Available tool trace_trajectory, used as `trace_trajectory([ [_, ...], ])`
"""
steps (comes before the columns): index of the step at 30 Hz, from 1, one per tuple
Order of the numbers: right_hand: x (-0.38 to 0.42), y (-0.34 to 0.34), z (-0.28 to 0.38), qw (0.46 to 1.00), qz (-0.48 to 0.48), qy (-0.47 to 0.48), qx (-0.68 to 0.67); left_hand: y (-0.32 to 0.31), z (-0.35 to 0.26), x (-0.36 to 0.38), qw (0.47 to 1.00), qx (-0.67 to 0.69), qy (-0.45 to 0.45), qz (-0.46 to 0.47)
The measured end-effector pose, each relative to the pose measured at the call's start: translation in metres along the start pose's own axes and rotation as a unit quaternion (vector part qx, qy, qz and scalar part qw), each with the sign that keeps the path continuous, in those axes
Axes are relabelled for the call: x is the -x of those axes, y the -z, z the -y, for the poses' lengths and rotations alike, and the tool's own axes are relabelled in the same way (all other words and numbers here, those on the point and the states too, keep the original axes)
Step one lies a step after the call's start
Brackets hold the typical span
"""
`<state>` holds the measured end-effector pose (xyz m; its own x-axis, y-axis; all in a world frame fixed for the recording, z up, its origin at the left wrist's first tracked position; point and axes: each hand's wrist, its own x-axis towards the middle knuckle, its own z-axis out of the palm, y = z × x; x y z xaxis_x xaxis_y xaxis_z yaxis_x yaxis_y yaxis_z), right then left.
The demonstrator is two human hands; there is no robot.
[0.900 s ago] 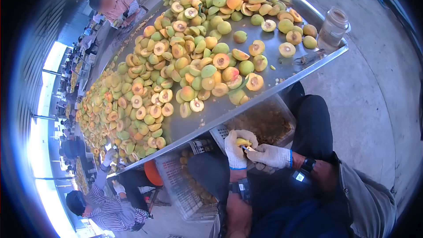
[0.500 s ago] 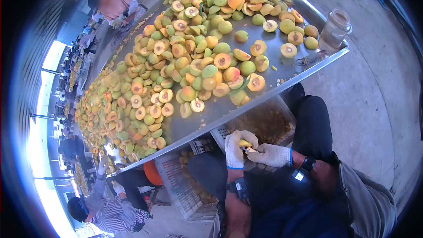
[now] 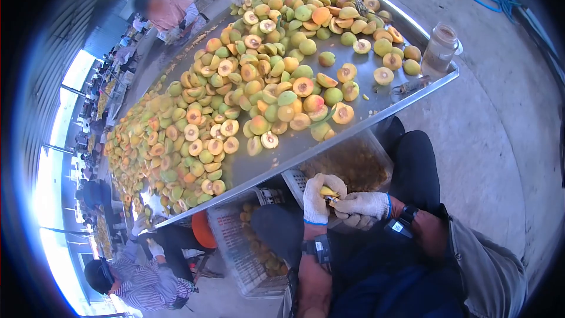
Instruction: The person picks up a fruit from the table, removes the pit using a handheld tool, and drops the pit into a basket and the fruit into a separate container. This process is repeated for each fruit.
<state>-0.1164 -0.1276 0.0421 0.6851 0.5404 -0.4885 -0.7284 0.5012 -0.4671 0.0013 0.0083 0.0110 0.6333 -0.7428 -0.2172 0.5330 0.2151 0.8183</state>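
In a white knit glove, my left hand (image 3: 318,201) is closed around a yellow peach half (image 3: 327,191) above the crates. My right hand (image 3: 364,205), gloved too, pinches a small metal tool (image 3: 332,199) against the fruit's cut side. Most of that tool is hidden by the fingers, so its exact kind cannot be made out. Beyond my hands, a metal table (image 3: 297,148) bears a large heap of halved peaches (image 3: 259,82), green-yellow with some pink blush. Several show brown pit hollows.
Under the table edge stand a crate (image 3: 379,141) with brownish contents and a white crate (image 3: 235,265) holding fruit pieces. A clear jar (image 3: 440,50) stands at the table's right corner. One person (image 3: 144,277) sits at left; another (image 3: 170,12) is across the table.
The view has shifted slightly, so the table sits a little differently. Both hands stay together at the peach half, with the right fingers and tool turned a little.
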Motion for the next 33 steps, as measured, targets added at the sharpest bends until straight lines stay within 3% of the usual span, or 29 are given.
trace_trajectory([
  [2,-0.001,0.003,-0.002,1.000,-0.001,0.004,0.020,-0.005,0.003,0.002,0.992,0.126,0.025,-0.015],
  [6,0.005,0.001,-0.001,1.000,0.016,0.008,0.026,-0.010,0.001,0.006,0.988,0.135,0.041,-0.058],
  [9,0.000,0.004,-0.002,0.999,0.026,0.033,0.022,-0.015,-0.005,0.005,0.970,0.225,0.035,-0.084],
  [12,-0.002,0.006,-0.009,0.997,0.042,0.071,0.005,-0.017,-0.004,0.000,0.965,0.204,-0.016,-0.162],
  [16,-0.002,0.006,-0.006,0.987,-0.053,0.151,0.030,0.003,-0.006,0.001,0.952,0.244,-0.066,-0.170],
  [18,-0.002,0.000,0.000,0.972,-0.178,0.153,0.033,0.019,-0.015,0.002,0.958,0.184,-0.112,-0.190],
  [20,-0.015,0.008,-0.004,0.960,-0.200,0.193,0.038,0.014,-0.044,0.019,0.965,0.009,-0.164,-0.205],
  [21,-0.015,0.007,-0.002,0.957,-0.218,0.188,0.025,0.004,-0.064,0.030,0.939,-0.129,-0.218,-0.234],
  [22,-0.015,0.006,0.000,0.954,-0.237,0.184,0.012,-0.001,-0.080,0.037,0.849,-0.349,-0.285,-0.278],
  [23,-0.015,0.007,0.000,0.953,-0.238,0.187,0.009,0.006,-0.104,0.045,0.908,-0.097,-0.258,-0.316],
  [24,-0.018,0.008,-0.002,0.952,-0.248,0.181,0.003,0.013,-0.119,0.056,0.810,-0.345,-0.313,-0.357],
  [26,-0.022,0.009,-0.005,0.950,-0.258,0.175,-0.005,0.031,-0.160,0.083,0.702,-0.468,-0.267,-0.466],
  [27,-0.023,0.009,-0.006,0.950,-0.262,0.172,0.014,0.044,-0.176,0.090,0.743,-0.317,-0.280,-0.518],
  [28,-0.023,0.008,-0.003,0.948,-0.267,0.170,0.032,0.073,-0.185,0.097,0.661,-0.412,-0.264,-0.569],
  [30,-0.023,0.004,0.000,0.949,-0.267,0.167,0.013,0.107,-0.194,0.106,0.620,-0.426,-0.256,-0.607],
  [31,-0.026,0.005,-0.002,0.946,-0.266,0.186,0.015,0.102,-0.194,0.099,0.621,-0.427,-0.257,-0.605],
  [33,-0.036,0.007,-0.008,0.937,-0.269,0.222,-0.009,0.071,-0.192,0.073,0.704,-0.489,-0.221,-0.466],
])
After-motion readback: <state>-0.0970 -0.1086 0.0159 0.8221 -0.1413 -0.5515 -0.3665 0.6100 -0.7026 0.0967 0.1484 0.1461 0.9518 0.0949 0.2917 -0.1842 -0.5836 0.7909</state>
